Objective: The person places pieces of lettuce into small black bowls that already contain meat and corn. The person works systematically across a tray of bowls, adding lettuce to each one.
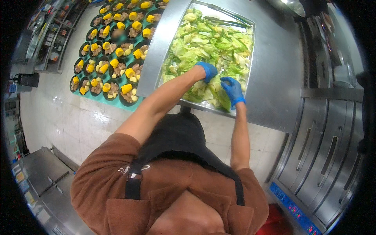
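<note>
Both my hands wear blue gloves and reach into a shallow metal tray (247,80) heaped with pale green cabbage leaves (213,43). Over the near middle of the heap, my left hand (207,71) is closed with its fingers turned down into the leaves; its fingertips are hidden. To its right and a little nearer, my right hand (234,92) curls its fingers and thumb around leaves by the tray's right side. Long dark green leafy strips (225,21) lie along the tray's far end.
The tray rests on a steel table (270,78). Left of it, a green rack (113,102) holds rows of black bowls with corn, meat and pale chunks. A steel oven with handles (329,156) stands at the right. Shelving (51,43) is at the far left.
</note>
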A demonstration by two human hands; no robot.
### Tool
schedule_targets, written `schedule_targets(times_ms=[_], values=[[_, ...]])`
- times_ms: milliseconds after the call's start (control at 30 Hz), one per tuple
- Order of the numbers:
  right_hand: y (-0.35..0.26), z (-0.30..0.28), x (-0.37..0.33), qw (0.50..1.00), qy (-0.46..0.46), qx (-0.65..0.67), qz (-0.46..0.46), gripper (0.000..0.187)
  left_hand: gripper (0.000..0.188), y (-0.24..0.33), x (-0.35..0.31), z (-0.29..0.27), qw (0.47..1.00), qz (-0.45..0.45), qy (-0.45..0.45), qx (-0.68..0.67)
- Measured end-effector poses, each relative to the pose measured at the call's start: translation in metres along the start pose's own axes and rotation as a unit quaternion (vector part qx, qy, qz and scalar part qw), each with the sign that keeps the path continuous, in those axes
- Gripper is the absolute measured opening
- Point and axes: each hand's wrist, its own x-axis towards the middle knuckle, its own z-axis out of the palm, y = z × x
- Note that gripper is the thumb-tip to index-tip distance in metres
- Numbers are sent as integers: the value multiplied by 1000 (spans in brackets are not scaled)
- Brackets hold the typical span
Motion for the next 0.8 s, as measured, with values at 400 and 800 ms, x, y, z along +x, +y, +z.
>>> schedule_targets(times_ms=[400,800], values=[[-26,11,11,977,9,183,107,30,58,-36,-20,-22,957,-46,-11,-286],[-90,33,32,940,22,338,47,48,32,-25,-127,-48,710,10,168,-684]])
